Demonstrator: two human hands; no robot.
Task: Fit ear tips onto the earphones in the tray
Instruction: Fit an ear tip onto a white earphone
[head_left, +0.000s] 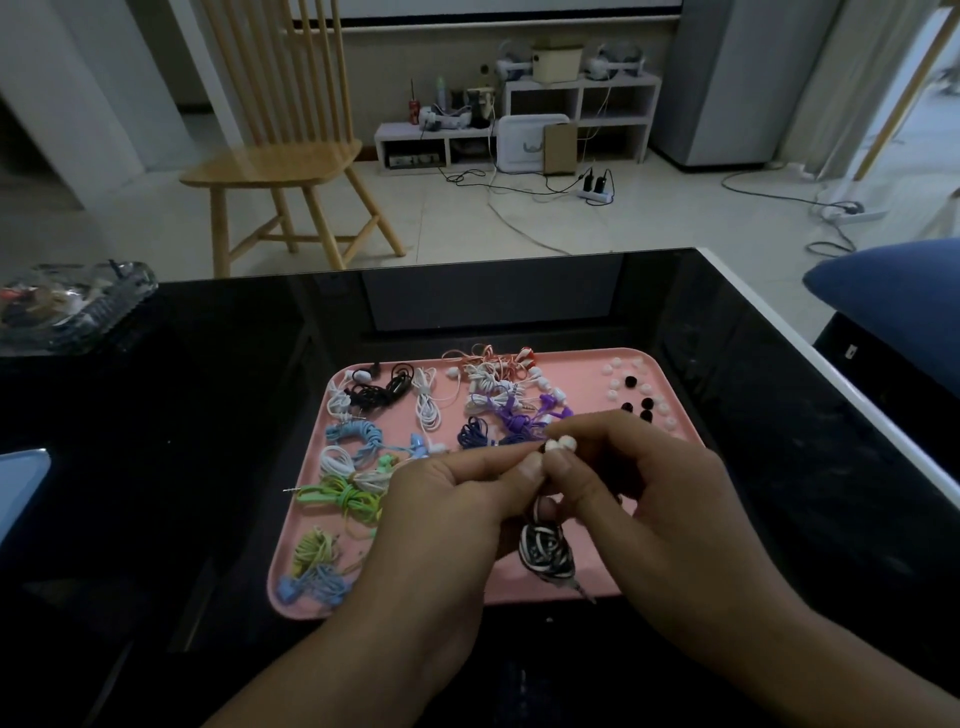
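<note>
Earphones (558, 446), one pair, black-and-white striped cord: held just above the near right part of the pink tray (582, 364), the two buds side by side with white ear tips (567, 443) showing at their ends, whether fully seated I cannot tell. Left hand (457, 493) pinches the buds between thumb and forefinger; right hand (639, 467) pinches beside it, fingertips touching the same buds. Bundled cord (545, 551) hangs below the hands, its plug near the tray's front edge. Handling, by judgement: very light, buds hard and smooth, apt to slip; tips soft and stretchy, best rolled on by the rim while the bud body is held firm, never by the thin cord. Loose tips (636, 395), white and black, lie scattered in the tray's far right corner. Other bundles (358, 436), white, blue, green, yellow, purple and red, fill the tray's left and middle. Tray sits on a glossy black table (208, 467); a wooden chair (280, 145) stands beyond.
</note>
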